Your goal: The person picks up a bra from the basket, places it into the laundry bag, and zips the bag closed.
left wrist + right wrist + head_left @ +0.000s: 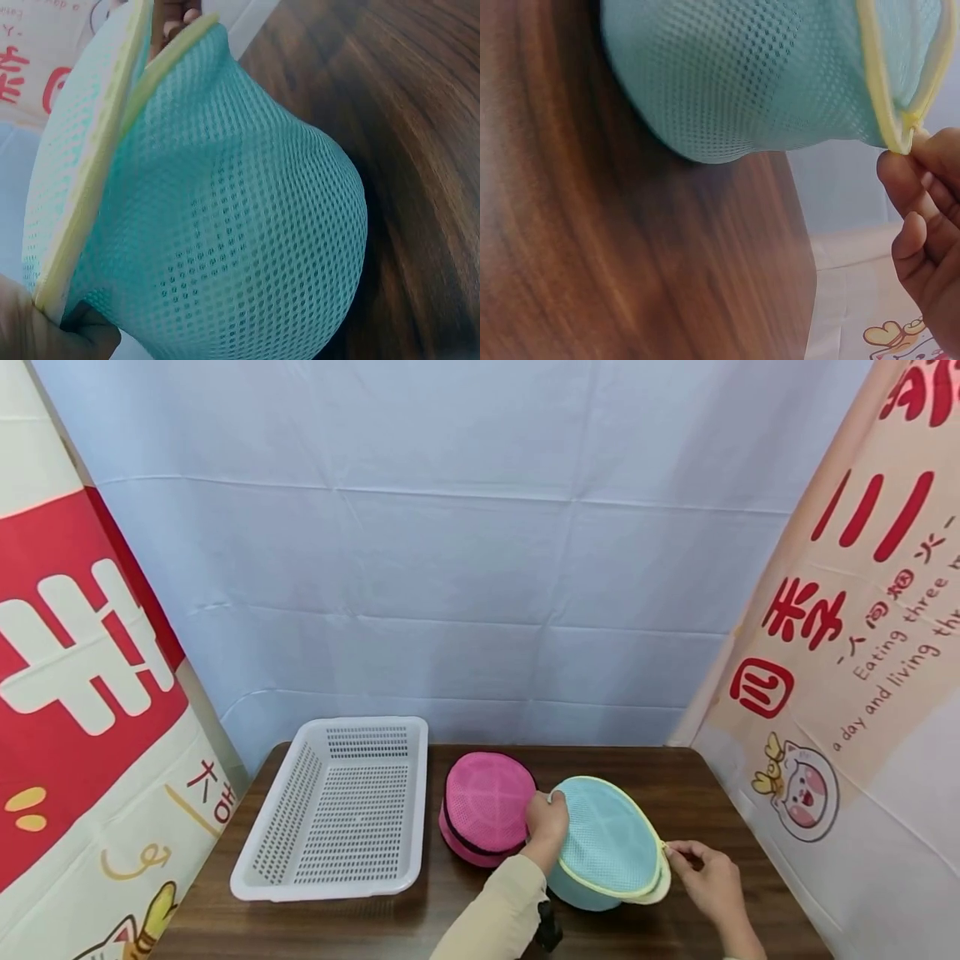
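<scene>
A light-blue mesh laundry bag [609,835] with yellow trim stands on the table at the right, its lid partly unzipped. My left hand [547,828] grips the bag's edge on its left side; in the left wrist view, the thumb and fingers pinch the yellow trim [91,161]. Across the bag, my right hand [711,878] pinches the zipper end at the right rim. The right wrist view shows the yellow zipper slider [912,120] beside those fingertips, with a gap between the lid and the side. A pink mesh laundry bag [489,803] with black trim sits just left of my left hand.
A white plastic basket [416,827] with slotted walls stands on the left of the brown wooden table [705,785]. Pale cloth [450,543] hangs behind the table, and printed cloths hang on both sides.
</scene>
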The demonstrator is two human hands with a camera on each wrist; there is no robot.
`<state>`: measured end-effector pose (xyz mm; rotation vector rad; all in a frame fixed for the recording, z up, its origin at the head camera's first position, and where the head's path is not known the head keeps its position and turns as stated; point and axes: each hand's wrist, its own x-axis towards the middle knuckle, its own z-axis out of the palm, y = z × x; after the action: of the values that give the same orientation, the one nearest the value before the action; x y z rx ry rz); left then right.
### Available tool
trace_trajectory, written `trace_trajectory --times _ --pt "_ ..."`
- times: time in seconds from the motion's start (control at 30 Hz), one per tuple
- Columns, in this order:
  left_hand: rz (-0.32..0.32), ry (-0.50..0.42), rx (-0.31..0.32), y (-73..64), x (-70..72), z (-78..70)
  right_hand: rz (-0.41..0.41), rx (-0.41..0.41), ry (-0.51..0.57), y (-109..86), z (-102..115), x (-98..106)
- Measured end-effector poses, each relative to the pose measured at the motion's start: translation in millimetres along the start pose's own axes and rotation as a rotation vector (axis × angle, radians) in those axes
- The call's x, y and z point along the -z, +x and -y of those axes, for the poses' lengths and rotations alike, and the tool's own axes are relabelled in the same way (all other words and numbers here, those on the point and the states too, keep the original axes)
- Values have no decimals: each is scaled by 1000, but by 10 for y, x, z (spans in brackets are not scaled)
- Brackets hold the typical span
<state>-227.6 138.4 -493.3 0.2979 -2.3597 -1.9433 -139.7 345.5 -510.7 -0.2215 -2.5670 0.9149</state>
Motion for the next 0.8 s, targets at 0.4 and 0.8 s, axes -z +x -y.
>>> trace_trajectory --times 0.4,0.8 --pt "-115 -70 -37 -3 -68 27 -23 10 25 -66 16 -23" --pt "-135 -66 -92 -30 -113 69 11 -76 135 -89 31 -30"
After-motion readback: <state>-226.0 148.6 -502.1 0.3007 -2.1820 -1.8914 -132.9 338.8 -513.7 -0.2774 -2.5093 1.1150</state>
